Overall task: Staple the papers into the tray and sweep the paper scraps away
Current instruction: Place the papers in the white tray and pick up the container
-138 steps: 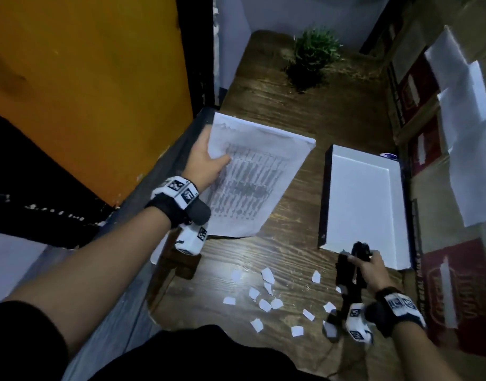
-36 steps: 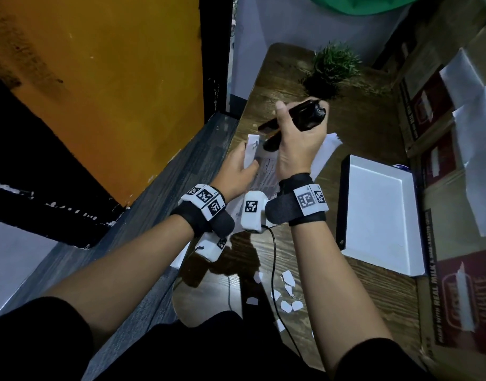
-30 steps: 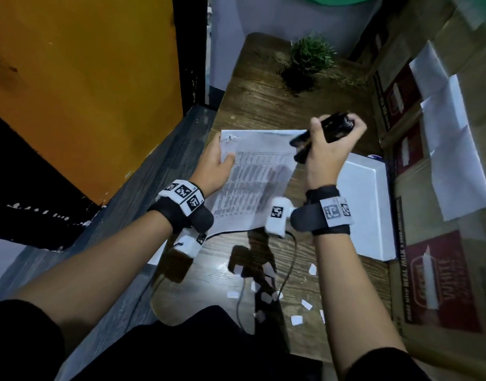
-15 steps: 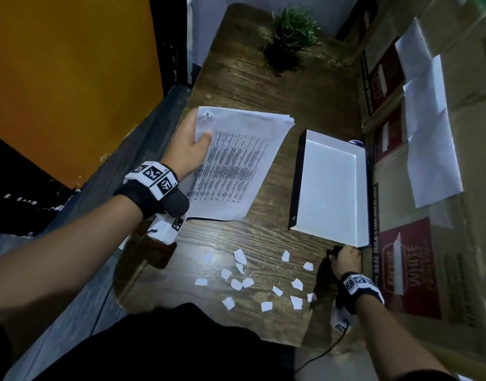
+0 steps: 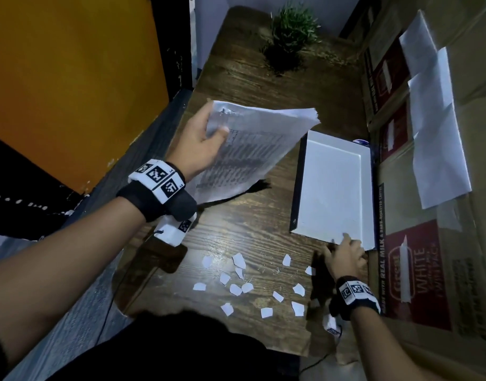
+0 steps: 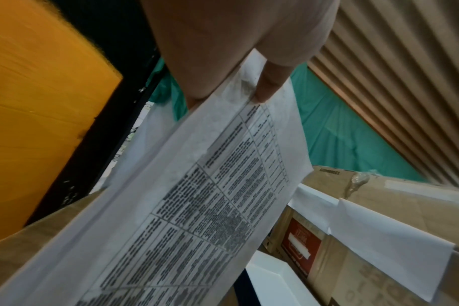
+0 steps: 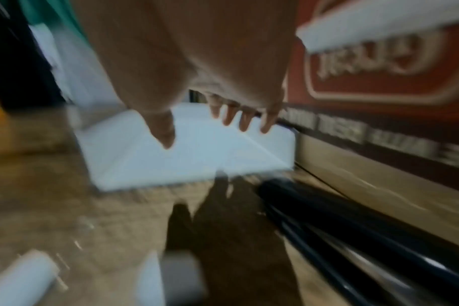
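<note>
The papers (image 5: pixel 252 149) hang tilted from the left hand (image 5: pixel 197 144), pinched at one far corner. The right hand (image 5: pixel 343 257) hovers empty, fingers spread, at the tray (image 5: pixel 332 188) rim; the drooping sheets could snag that rim or scatter the scraps (image 5: pixel 236 287).

Dim room light leaves hard hand shadows on the table (image 5: pixel 236 232), while the right wrist view is motion-blurred throughout.
</note>
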Tool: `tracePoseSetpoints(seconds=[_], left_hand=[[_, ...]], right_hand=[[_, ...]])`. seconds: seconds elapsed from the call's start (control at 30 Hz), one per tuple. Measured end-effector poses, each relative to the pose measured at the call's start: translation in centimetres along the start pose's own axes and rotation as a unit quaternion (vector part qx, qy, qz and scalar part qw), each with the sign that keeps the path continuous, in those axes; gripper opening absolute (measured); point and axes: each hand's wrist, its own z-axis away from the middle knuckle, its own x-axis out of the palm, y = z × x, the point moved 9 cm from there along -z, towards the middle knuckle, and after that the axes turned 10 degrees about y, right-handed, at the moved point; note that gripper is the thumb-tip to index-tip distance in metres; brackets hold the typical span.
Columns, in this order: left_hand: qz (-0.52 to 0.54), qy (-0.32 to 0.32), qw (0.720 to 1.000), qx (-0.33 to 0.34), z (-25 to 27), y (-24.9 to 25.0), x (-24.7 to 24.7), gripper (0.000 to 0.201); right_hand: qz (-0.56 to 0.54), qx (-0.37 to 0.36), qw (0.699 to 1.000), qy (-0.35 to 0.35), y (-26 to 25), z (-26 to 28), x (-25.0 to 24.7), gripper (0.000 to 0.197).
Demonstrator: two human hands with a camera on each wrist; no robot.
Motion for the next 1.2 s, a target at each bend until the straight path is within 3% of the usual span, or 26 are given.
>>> tracePoseSetpoints(seconds=[0.1, 0.2, 0.27, 0.33, 0.43, 0.53, 0.6, 0.63, 0.7, 0.77, 0.93, 1.2], left_hand=[[0.048, -0.037, 0.998, 0.01, -0.8, 2.2, 2.7, 0.032], [0.119, -0.083, 0.989, -0.019, -2.0, 4.0, 6.0, 0.037], [0.16, -0.104, 0.98, -0.049, -3.5, 4.8, 8.1, 0.038], [0.176, -0.103, 0.977, -0.068, -5.1, 5.2, 9.8, 0.038], [0.19, -0.078, 0.967, -0.151, -6.4, 1.9, 13.1, 0.032], [0.183, -0.187, 0.921, -0.289, -2.0, -4.6, 19.7, 0.039], [0.057, -0.278, 0.904, -0.321, 2.7, -9.2, 23.6, 0.056], [-0.005, -0.306, 0.895, -0.323, 4.6, -11.1, 25.3, 0.069], [-0.09, -0.325, 0.891, -0.305, 6.6, -13.5, 28.5, 0.083], [-0.139, -0.325, 0.891, -0.285, 7.2, -14.6, 31.4, 0.09], [-0.194, -0.245, 0.912, -0.267, 5.1, -15.6, 34.7, 0.084], [-0.315, -0.295, 0.87, -0.236, 5.9, -18.4, 37.1, 0.076]], right_hand=[[-0.26, -0.08, 0.962, -0.01, -7.7, -0.9, -3.3, 0.081], [-0.422, -0.087, 0.898, -0.083, -13.2, -2.5, -5.7, 0.1], [-0.485, -0.082, 0.859, -0.141, -14.8, -3.6, -6.3, 0.084], [-0.504, -0.075, 0.843, -0.176, -14.5, -4.7, -6.5, 0.053], [-0.561, -0.015, 0.809, -0.176, -10.4, -6.7, -5.8, 0.073], [-0.598, 0.066, 0.784, -0.152, -4.2, -8.7, -3.9, 0.056], [-0.568, 0.121, 0.804, -0.125, 0.2, -10.1, -1.5, 0.039], [-0.52, 0.141, 0.836, -0.105, 1.8, -10.7, -0.8, 0.03], [-0.422, 0.151, 0.891, -0.069, 4.6, -12.6, 1.0, 0.02], [-0.351, 0.145, 0.923, -0.056, 5.4, -14.4, 1.8, 0.019], [-0.217, 0.132, 0.967, -0.024, 4.3, -17.3, 0.5, 0.035], [-0.154, 0.171, 0.972, -0.037, 3.5, -17.5, 2.3, 0.044]])
